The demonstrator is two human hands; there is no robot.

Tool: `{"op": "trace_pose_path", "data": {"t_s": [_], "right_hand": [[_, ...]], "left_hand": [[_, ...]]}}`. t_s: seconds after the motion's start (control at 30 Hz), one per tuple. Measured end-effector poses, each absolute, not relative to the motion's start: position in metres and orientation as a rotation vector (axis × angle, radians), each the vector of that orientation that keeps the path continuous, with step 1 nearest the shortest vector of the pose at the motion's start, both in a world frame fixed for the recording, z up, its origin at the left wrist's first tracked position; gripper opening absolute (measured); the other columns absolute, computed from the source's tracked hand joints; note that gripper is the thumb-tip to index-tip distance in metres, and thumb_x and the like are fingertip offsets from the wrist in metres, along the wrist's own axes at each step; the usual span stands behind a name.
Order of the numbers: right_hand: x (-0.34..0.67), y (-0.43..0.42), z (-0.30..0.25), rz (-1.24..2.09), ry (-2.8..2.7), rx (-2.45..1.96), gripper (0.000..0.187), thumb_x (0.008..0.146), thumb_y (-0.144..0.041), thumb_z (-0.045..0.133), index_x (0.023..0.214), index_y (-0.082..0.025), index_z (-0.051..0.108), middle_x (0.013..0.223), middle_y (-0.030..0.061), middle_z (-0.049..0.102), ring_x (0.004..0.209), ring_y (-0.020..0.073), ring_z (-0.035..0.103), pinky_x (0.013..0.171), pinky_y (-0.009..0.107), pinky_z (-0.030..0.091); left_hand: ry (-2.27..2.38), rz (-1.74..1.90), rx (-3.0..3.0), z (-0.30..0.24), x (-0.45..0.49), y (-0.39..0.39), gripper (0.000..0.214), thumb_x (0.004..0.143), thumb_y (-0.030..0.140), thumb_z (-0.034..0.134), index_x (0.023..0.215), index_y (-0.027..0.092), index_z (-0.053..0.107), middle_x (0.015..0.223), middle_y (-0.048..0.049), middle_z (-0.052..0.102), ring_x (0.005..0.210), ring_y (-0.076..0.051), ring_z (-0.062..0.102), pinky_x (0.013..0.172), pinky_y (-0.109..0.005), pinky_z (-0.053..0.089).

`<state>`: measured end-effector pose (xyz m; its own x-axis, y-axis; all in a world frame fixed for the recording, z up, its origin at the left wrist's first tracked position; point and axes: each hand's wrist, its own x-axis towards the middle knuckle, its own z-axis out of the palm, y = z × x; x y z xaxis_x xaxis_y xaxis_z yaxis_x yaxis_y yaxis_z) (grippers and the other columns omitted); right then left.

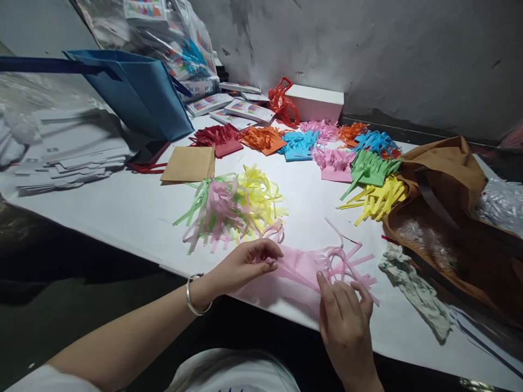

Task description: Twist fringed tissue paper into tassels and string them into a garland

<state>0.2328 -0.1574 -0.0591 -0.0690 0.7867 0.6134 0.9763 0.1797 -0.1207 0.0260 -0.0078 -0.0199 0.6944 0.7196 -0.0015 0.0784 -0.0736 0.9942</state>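
A sheet of pink tissue paper (300,261) with ends cut into fringe strips stretches between my hands, just over the table's front edge. My left hand (249,264) pinches its left part between thumb and fingers. Along its near edge, my right hand (345,310) grips the paper with curled fingers; the thumb is mostly hidden. Loose pink strips (343,264) spread out to the right, beyond my right fingertips. Just past my left hand lies a heap of fringed tassels: pink (220,209), with green strips under it, and yellow (261,196).
Folded fringe bundles, such as red (218,142), blue (300,144) and green (371,166), line the back. A blue bag (139,92) and white paper stack (77,141) stand left. To the right are a brown bag (445,185) and a crumpled pale glove-like cloth (417,291).
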Motion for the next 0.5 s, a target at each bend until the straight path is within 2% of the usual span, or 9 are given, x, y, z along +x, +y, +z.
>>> {"op": "trace_pose_path", "data": {"t_s": [0.1, 0.23, 0.37, 0.43, 0.5], "right_hand": [[0.232, -0.159, -0.060, -0.421, -1.886, -1.674, 0.045, 0.095, -0.005, 0.048, 0.138, -0.013, 0.051, 0.093, 0.0075, 0.066, 0.095, 0.0206, 0.062, 0.105, 0.051, 0.035], [0.225, -0.155, -0.056, -0.393, -1.865, -1.663, 0.040, 0.095, -0.009, 0.050, 0.135, -0.015, 0.054, 0.111, 0.0122, 0.066, 0.110, 0.0250, 0.060, 0.108, 0.056, 0.031], [0.219, -0.150, -0.057, -0.337, -1.923, -1.587, 0.035, 0.097, -0.005, 0.044, 0.129, -0.014, 0.057, 0.095, 0.0062, 0.069, 0.097, 0.0193, 0.064, 0.110, 0.051, 0.030], [0.219, -0.151, -0.060, -0.354, -1.913, -1.600, 0.033, 0.097, -0.004, 0.044, 0.124, -0.013, 0.060, 0.090, 0.0055, 0.069, 0.093, 0.0192, 0.064, 0.108, 0.050, 0.032], [0.221, -0.153, -0.065, -0.369, -1.898, -1.642, 0.031, 0.097, -0.004, 0.044, 0.120, -0.013, 0.062, 0.090, 0.0062, 0.068, 0.094, 0.0205, 0.063, 0.108, 0.052, 0.032]], "left_hand": [[0.632, 0.673, 1.481, -0.026, 0.023, -0.009, 0.014, 0.087, 0.028, 0.070, 0.088, 0.015, 0.067, 0.086, -0.0029, 0.062, 0.081, -0.014, 0.056, 0.074, -0.024, 0.045], [0.618, 0.724, 1.443, -0.032, 0.021, -0.018, 0.013, 0.085, 0.027, 0.073, 0.091, 0.016, 0.069, 0.090, -0.0034, 0.062, 0.083, -0.013, 0.057, 0.076, -0.023, 0.046], [0.694, 0.841, 1.215, -0.036, 0.017, -0.017, 0.024, 0.075, 0.026, 0.082, 0.094, 0.018, 0.069, 0.094, -0.0031, 0.062, 0.087, -0.014, 0.059, 0.077, -0.023, 0.049], [0.802, 0.958, 1.065, -0.037, 0.010, -0.008, 0.034, 0.071, 0.025, 0.084, 0.100, 0.019, 0.067, 0.095, -0.0029, 0.062, 0.086, -0.015, 0.060, 0.077, -0.024, 0.051], [0.976, 1.116, 0.990, -0.036, 0.001, 0.001, 0.040, 0.072, 0.028, 0.081, 0.108, 0.020, 0.063, 0.099, -0.0044, 0.061, 0.090, -0.017, 0.061, 0.081, -0.028, 0.052]]}}
